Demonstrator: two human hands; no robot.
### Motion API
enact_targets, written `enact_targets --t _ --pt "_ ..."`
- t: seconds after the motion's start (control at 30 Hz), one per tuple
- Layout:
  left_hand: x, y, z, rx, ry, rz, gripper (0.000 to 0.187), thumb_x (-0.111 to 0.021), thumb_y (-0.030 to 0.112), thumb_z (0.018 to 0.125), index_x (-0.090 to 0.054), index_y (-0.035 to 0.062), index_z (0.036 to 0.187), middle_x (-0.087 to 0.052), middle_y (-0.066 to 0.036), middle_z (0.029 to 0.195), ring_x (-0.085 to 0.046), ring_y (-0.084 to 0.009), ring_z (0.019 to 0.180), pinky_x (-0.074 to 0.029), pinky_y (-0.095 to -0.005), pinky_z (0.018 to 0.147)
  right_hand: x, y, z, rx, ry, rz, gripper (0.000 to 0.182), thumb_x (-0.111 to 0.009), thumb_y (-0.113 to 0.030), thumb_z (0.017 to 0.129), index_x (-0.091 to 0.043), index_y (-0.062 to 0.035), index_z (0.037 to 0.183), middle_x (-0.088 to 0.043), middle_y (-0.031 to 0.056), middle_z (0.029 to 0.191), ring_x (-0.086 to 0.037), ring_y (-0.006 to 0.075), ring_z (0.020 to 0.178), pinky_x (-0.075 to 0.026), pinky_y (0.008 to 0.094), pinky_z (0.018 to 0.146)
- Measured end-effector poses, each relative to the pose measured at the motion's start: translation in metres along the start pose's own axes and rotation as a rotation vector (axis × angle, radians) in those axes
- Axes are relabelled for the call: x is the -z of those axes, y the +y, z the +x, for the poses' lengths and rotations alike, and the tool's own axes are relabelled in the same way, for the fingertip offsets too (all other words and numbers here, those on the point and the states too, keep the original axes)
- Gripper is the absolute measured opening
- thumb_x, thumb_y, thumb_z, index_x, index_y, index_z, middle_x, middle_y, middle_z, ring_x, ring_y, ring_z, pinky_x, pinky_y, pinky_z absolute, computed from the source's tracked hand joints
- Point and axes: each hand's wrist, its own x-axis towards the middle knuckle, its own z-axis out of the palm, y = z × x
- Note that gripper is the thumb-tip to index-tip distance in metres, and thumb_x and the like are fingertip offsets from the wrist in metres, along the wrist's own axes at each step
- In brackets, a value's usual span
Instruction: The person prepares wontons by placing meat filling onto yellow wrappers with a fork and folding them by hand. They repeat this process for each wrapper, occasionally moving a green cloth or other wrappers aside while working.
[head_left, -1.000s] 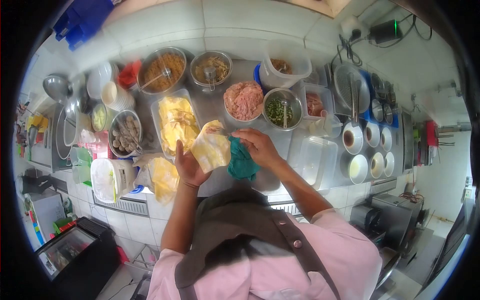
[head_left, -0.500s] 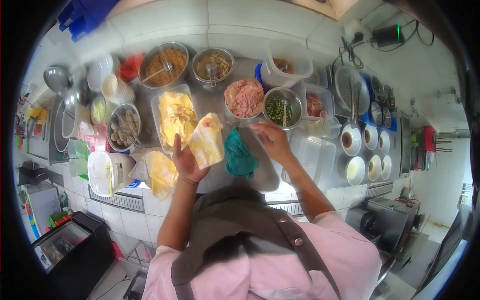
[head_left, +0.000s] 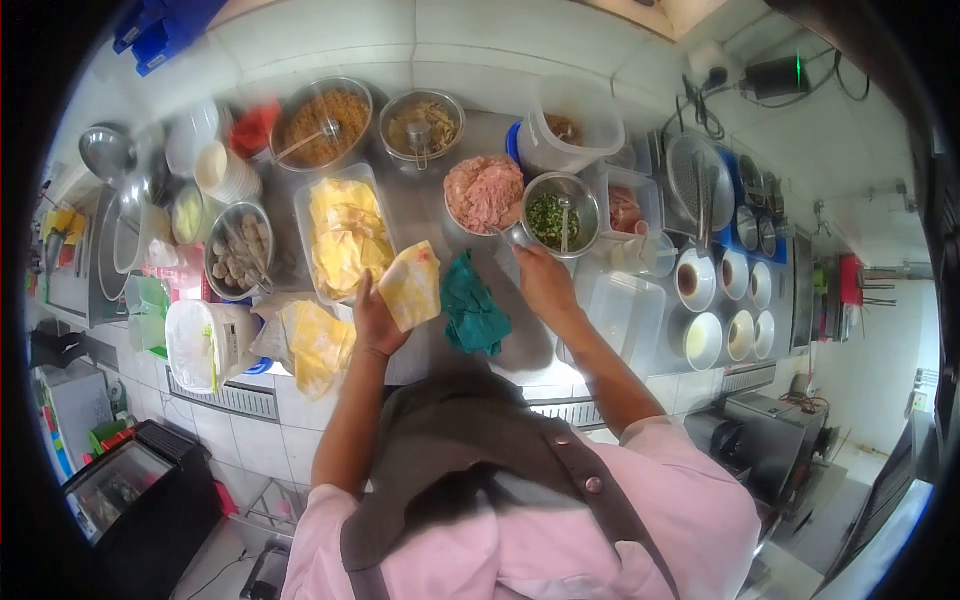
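Note:
A yellow wonton wrapper [head_left: 408, 288] is held in my left hand [head_left: 378, 322], thumb up along its left edge. A small pink smear of meat shows near the wrapper's upper corner. My right hand [head_left: 546, 280] is closed at the lower edge of the bowl of minced meat [head_left: 484, 193], around a short metal utensil [head_left: 517, 236] whose far end reaches toward the meat; its exact kind I cannot tell. Beside that hand stands a steel bowl of chopped green herbs [head_left: 546, 220] with a spoon in it. A crumpled green cloth [head_left: 475, 308] lies between my hands.
More yellow wrappers fill a clear tub [head_left: 300, 215] at left, and others [head_left: 322, 350] lie at the front edge. Steel bowls of brown filling [head_left: 325, 125] and pale strips [head_left: 424, 128] stand behind. White bowls [head_left: 704, 341] with liquids are at right, near an empty-looking clear container [head_left: 625, 312].
My right hand has moved slightly up and left to the meat bowl's edge, and a metal utensil now shows in it. The wrapper has shifted a little left and tilted in my left hand.

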Motion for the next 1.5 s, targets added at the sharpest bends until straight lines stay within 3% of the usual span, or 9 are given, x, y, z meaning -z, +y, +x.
enact_targets --t 0.23,0.33,0.5,0.63,0.7,0.9,1.03,1.23,1.5 --pt "0.015 -0.012 0.003 0.055 0.037 -0.036 0.074 -0.041 0.058 0.096 -0.04 0.0019 0.144 -0.052 -0.017 0.14 -0.053 -0.0338 0.126 -0.04 -0.0485 0.107 -0.013 -0.003 0.024 0.091 0.102 0.179 0.029 -0.055 -0.003 0.082 -0.071 0.0002 0.106 -0.067 0.0215 0.094 -0.064 0.0412 0.086 -0.051 0.0479 0.078" --pt "0.014 -0.011 0.003 0.051 0.048 -0.034 0.073 -0.041 0.057 0.097 -0.04 0.0019 0.144 -0.052 -0.017 0.139 -0.053 -0.0333 0.125 -0.041 -0.0476 0.106 -0.017 -0.006 0.032 -0.044 -0.021 0.298 0.024 -0.057 -0.004 0.082 -0.072 0.0037 0.099 -0.07 0.0182 0.087 -0.066 0.035 0.076 -0.052 0.0434 0.071" --pt "0.011 -0.006 0.005 0.044 0.05 -0.038 0.074 -0.043 0.058 0.096 -0.039 0.002 0.145 -0.052 -0.017 0.139 -0.053 -0.0327 0.125 -0.041 -0.047 0.106 -0.009 0.003 0.031 -0.503 -0.286 1.198 0.025 -0.059 -0.008 0.091 -0.069 0.0065 0.108 -0.069 0.0091 0.091 -0.063 0.0136 0.072 -0.049 0.0269 0.063" --pt "0.004 -0.007 0.004 0.056 0.018 -0.075 0.077 -0.044 0.059 0.095 -0.038 0.001 0.145 -0.05 -0.018 0.141 -0.052 -0.0338 0.127 -0.039 -0.0476 0.108 0.0 -0.013 0.015 -0.299 -0.271 1.109 0.027 -0.059 -0.004 0.092 -0.066 0.0018 0.117 -0.068 0.0067 0.096 -0.061 0.0127 0.074 -0.047 0.0226 0.069" --pt "-0.008 -0.008 0.004 0.07 -0.02 -0.111 0.078 -0.044 0.06 0.095 -0.037 0.0006 0.145 -0.049 -0.019 0.142 -0.051 -0.0345 0.128 -0.038 -0.048 0.109 -0.002 -0.021 0.009 0.055 -0.078 0.945 0.024 -0.059 -0.001 0.092 -0.069 0.0002 0.113 -0.068 0.0082 0.097 -0.062 0.0137 0.078 -0.049 0.0251 0.072" --pt "-0.025 -0.01 -0.003 0.057 -0.085 -0.146 0.086 -0.044 0.063 0.093 -0.031 -0.0009 0.149 -0.043 -0.021 0.147 -0.046 -0.0351 0.132 -0.034 -0.0491 0.112 -0.001 -0.024 0.005 0.327 0.04 0.663 0.044 -0.057 0.014 0.082 -0.069 -0.0067 0.119 -0.066 0.0094 0.102 -0.065 0.0189 0.089 -0.051 0.0269 0.081" --pt "-0.026 -0.008 -0.008 0.047 -0.125 -0.227 0.087 -0.044 0.064 0.093 -0.03 -0.0028 0.148 -0.043 -0.022 0.147 -0.046 -0.0359 0.133 -0.034 -0.05 0.113 0.001 -0.023 0.003 0.332 0.046 0.667 0.042 -0.061 0.01 0.081 -0.07 -0.0098 0.117 -0.066 0.0109 0.104 -0.064 0.0264 0.092 -0.051 0.0305 0.081" --pt "-0.028 -0.006 -0.013 0.01 -0.14 -0.269 0.086 -0.043 0.064 0.093 -0.032 -0.0011 0.148 -0.043 -0.021 0.147 -0.046 -0.0361 0.133 -0.035 -0.0498 0.112 0.009 -0.015 -0.001 0.314 0.002 0.662 0.046 -0.059 0.013 0.079 -0.069 -0.0091 0.118 -0.065 0.0107 0.103 -0.065 0.0242 0.087 -0.051 0.0296 0.079" --pt "-0.027 0.003 -0.019 -0.053 -0.088 -0.111 0.084 -0.042 0.065 0.093 -0.035 0.0009 0.147 -0.048 -0.018 0.143 -0.048 -0.0347 0.131 -0.036 -0.05 0.111 0.015 -0.027 0.003 0.196 -0.2 0.935 0.03 -0.062 0.002 0.092 -0.069 -0.006 0.12 -0.07 0.0069 0.098 -0.063 0.0132 0.085 -0.049 0.0245 0.079"
